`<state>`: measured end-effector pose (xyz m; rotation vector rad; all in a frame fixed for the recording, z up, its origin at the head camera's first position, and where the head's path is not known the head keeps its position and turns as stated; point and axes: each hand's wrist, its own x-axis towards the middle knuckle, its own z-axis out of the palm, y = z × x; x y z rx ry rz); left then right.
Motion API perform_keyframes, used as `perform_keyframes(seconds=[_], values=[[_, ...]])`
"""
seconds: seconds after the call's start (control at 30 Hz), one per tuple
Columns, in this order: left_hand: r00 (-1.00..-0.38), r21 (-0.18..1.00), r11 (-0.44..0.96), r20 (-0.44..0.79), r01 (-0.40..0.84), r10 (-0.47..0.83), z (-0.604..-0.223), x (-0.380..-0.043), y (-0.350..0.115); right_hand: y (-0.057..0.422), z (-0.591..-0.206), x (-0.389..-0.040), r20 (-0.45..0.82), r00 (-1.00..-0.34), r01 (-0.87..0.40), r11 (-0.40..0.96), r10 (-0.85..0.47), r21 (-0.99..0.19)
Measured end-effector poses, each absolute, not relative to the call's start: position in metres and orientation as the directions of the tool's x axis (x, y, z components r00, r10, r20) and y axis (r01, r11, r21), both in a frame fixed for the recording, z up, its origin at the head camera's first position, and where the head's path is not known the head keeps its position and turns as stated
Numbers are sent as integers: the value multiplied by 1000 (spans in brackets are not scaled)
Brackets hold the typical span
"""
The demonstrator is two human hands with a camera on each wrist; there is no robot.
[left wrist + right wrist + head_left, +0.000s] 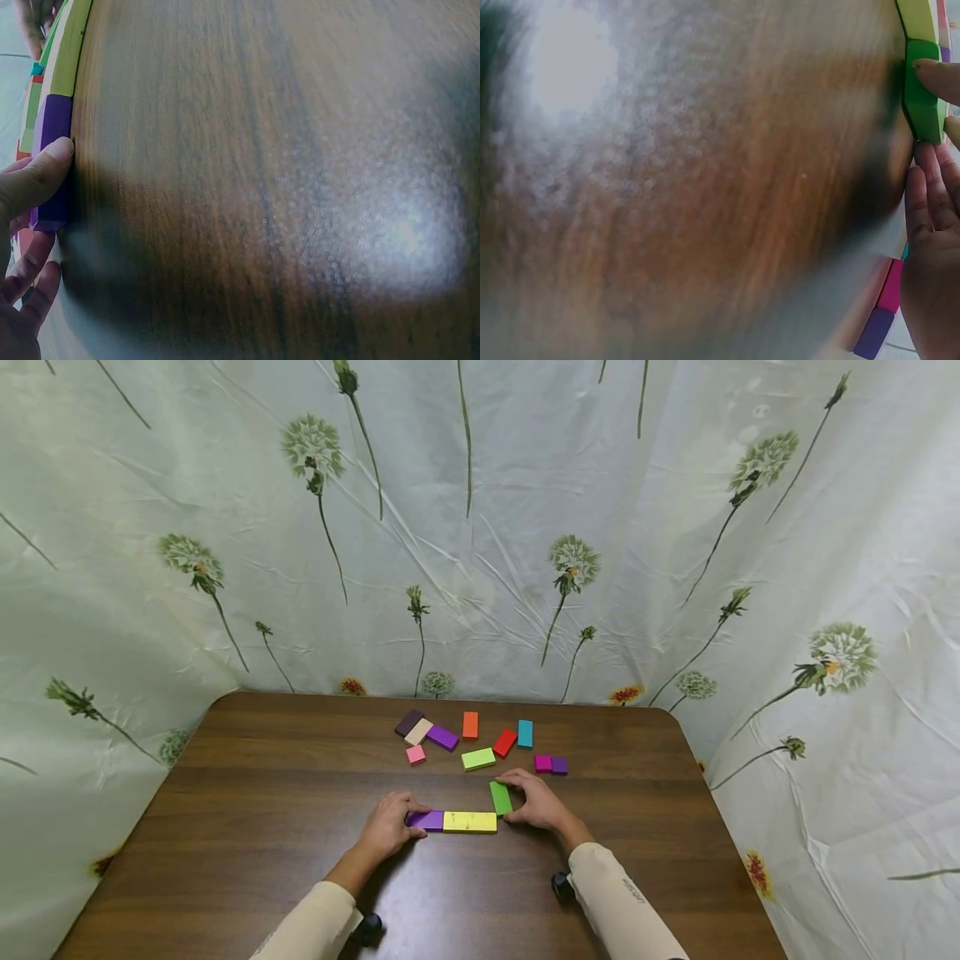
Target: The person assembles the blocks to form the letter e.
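My left hand [388, 823] grips a purple block [429, 820] between thumb and fingers at its left end. End to end with it on the table lies a longer yellow block [470, 822] with dark marks on top. Between the thumb and fingers of my right hand [537, 802] is a green block [500, 798], turned at an angle by the yellow block's right end. In the left wrist view the thumb lies along the side of the purple block [54, 120]. The right wrist view shows the thumb on the green block [924, 112], close against the yellow one.
Beyond the hands on the wooden table [285, 777] lie a light green block [478, 759], a red block [505, 743], an orange block [470, 724], a blue block [525, 733], a pink block [416, 755] and several others. A flowered curtain [480, 568] hangs behind the table.
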<state>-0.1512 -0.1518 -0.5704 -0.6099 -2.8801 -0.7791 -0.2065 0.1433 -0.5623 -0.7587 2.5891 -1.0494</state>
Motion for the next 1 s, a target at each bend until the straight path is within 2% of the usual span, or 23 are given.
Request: perform_keyframes(seconds=[0.37,1.0], values=[[-911,458,788,201,412,359,-571,-151,-152,144,-564,-208,1,-826,-395,579,-563,-713],[-914,459,791,195,405,355,-572,-151,-152,143,-565,-208,-15,-833,-376,586,-553,-718]])
